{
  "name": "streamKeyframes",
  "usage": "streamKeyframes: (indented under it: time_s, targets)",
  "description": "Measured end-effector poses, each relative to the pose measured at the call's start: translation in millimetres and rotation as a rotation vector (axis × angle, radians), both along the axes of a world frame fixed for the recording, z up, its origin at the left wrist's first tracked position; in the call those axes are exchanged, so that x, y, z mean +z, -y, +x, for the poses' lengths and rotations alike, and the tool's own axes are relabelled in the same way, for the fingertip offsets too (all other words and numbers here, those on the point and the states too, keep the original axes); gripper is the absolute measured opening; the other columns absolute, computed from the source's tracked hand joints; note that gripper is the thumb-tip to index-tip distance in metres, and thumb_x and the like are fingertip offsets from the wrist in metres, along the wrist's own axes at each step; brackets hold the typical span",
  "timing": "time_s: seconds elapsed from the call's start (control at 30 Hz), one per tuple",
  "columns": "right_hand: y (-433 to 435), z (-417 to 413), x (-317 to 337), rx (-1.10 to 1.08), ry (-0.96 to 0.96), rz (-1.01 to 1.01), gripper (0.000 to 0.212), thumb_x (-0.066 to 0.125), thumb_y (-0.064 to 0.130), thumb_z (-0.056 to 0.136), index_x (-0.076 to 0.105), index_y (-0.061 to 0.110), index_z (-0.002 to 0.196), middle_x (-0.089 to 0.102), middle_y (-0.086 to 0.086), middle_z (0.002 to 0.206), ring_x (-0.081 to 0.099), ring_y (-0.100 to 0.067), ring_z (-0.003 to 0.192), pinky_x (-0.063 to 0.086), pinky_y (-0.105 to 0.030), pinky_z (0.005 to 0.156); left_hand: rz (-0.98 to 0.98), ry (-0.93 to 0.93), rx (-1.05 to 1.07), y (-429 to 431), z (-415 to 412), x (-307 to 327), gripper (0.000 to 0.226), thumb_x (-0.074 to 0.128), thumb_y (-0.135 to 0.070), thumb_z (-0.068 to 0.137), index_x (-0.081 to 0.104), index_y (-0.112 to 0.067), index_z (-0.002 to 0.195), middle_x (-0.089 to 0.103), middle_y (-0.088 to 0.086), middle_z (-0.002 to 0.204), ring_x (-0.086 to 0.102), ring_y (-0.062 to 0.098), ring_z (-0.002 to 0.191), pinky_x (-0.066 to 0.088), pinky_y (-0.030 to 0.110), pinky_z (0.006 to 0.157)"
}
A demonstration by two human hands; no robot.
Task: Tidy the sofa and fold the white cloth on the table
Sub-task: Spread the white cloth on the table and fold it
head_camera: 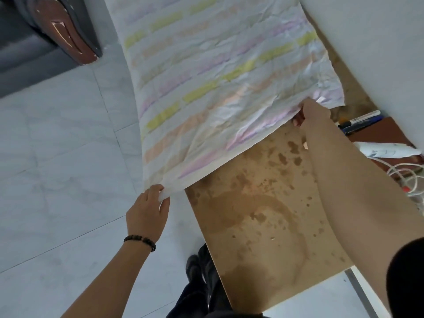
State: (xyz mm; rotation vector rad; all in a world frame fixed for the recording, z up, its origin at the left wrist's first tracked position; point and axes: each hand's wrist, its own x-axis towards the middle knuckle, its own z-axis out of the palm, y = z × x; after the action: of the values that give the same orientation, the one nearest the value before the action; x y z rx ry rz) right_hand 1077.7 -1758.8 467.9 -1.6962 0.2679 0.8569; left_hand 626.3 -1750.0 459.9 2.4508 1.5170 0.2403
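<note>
Two near corners of the white cloth [218,76], spread across the table [263,214], are pinched by left hand [146,212] and right hand [314,112]; the folding step probably requires carrying both evenly forward.

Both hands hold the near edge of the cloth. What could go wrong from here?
1. The table has brown stains; dragging the cloth over them might soil it.
2. The left hand pinches only a corner past the table edge, so that side could slip toward the floor.
3. The right hand is close to the pens and could knock them.
</note>
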Motion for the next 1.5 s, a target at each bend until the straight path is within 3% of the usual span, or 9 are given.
streamKeyframes:
  time_s: [0.17, 0.3, 0.53, 0.67, 0.83, 1.1, 1.3, 1.4, 1.5]
  targets:
    - [14.0, 13.3, 24.0, -0.265, -0.166, 0.172, 0.020, 0.038, 0.002, 0.098, 0.053, 0.004, 0.110, 0.053, -0.010, 0.080, 0.051, -0.018, 0.059, 0.047, -0.022, 0.049, 0.043, -0.008, -0.056, 1.6, 0.5, 10.8, 0.018, 0.072, -0.017, 0.083, 0.061, -0.013, 0.097, 0.065, 0.003, 0.075, 0.060, 0.026, 0.058, 0.042, 0.025, 0.044]
    - [29.7, 15.1, 38.0, -0.191, -0.230, 0.455, 0.020, 0.042, 0.018, 0.103, 0.061, 0.015, 0.107, 0.075, -0.001, 0.081, 0.072, -0.017, 0.075, 0.059, -0.028, 0.070, 0.067, -0.036, -0.111, 1.5, 4.1, 20.7, 0.026, 0.055, -0.037, 0.088, 0.066, -0.014, 0.087, 0.058, 0.000, 0.068, 0.055, 0.023, 0.054, 0.040, 0.022, 0.043]
    - [45.4, 32.7, 55.0, -0.249, 0.160, 0.105, 0.042, 0.042, 0.034, 0.103, 0.049, 0.019, 0.142, 0.063, -0.004, 0.128, 0.063, -0.012, 0.082, 0.053, -0.018, 0.055, 0.107, -0.058, -0.159, 6.8, 4.3, 34.4, 0.040, 0.043, -0.040, 0.091, 0.072, -0.013, 0.084, 0.050, 0.001, 0.062, 0.048, 0.022, 0.049, 0.032, 0.019, 0.044]
    - [75.6, 39.3, 49.9, -0.409, 0.287, -0.021, 0.035, 0.045, 0.039, 0.102, 0.061, 0.029, 0.132, 0.071, 0.007, 0.106, 0.063, -0.012, 0.074, 0.053, -0.018, 0.057, 0.076, -0.065, -0.188, 17.2, 2.5, 38.4, 0.041, 0.043, -0.041, 0.091, 0.072, -0.013, 0.086, 0.046, 0.003, 0.067, 0.042, 0.019, 0.048, 0.029, 0.017, 0.043]
    - [104.6, 49.9, 31.1, -0.401, 0.330, -0.127, 0.039, 0.041, 0.036, 0.104, 0.053, 0.023, 0.139, 0.066, 0.006, 0.122, 0.065, -0.011, 0.098, 0.056, -0.026, 0.084, 0.074, -0.120, -0.261, 26.3, 11.2, 35.6, 0.032, 0.052, -0.035, 0.091, 0.075, -0.013, 0.093, 0.049, 0.003, 0.058, 0.043, 0.021, 0.044, 0.033, 0.019, 0.037]
    - [108.1, 51.5, 31.0, -0.232, 0.243, -0.217, 0.040, 0.037, 0.023, 0.105, 0.046, 0.019, 0.144, 0.051, 0.009, 0.078, 0.050, -0.006, 0.055, 0.044, -0.016, 0.039, -0.010, -0.133, -0.188, 24.4, 25.6, 27.6, 0.011, 0.078, -0.010, 0.078, 0.075, -0.004, 0.086, 0.066, 0.018, 0.090, 0.061, 0.037, 0.072, 0.051, 0.040, 0.055]
    - [100.0, 49.0, 55.1, -0.159, 0.299, -0.133, 0.044, 0.036, 0.018, 0.104, 0.039, 0.001, 0.145, 0.056, -0.002, 0.096, 0.055, -0.014, 0.073, 0.049, -0.018, 0.056, -0.037, -0.006, -0.141, -9.9, 21.7, 47.0, 0.010, 0.070, -0.008, 0.086, 0.075, -0.002, 0.093, 0.067, 0.012, 0.080, 0.060, 0.035, 0.075, 0.051, 0.039, 0.058]
    - [82.9, 52.7, 70.6, -0.189, 0.311, -0.138, 0.042, 0.033, 0.027, 0.106, 0.045, 0.015, 0.145, 0.057, -0.001, 0.137, 0.056, -0.013, 0.104, 0.050, -0.021, 0.088, 0.002, 0.046, -0.084, -41.3, 17.2, 61.5, 0.018, 0.063, -0.009, 0.091, 0.072, -0.004, 0.106, 0.067, 0.012, 0.091, 0.059, 0.035, 0.084, 0.051, 0.040, 0.062]
    - [62.7, 50.6, 87.8, -0.257, 0.302, -0.079, 0.040, 0.034, 0.031, 0.107, 0.052, 0.021, 0.141, 0.063, 0.004, 0.129, 0.062, -0.010, 0.109, 0.050, -0.021, 0.093, 0.048, 0.085, -0.075, -72.9, 17.4, 74.1, 0.024, 0.055, -0.007, 0.095, 0.067, -0.003, 0.116, 0.062, 0.014, 0.102, 0.056, 0.035, 0.092, 0.050, 0.042, 0.066]
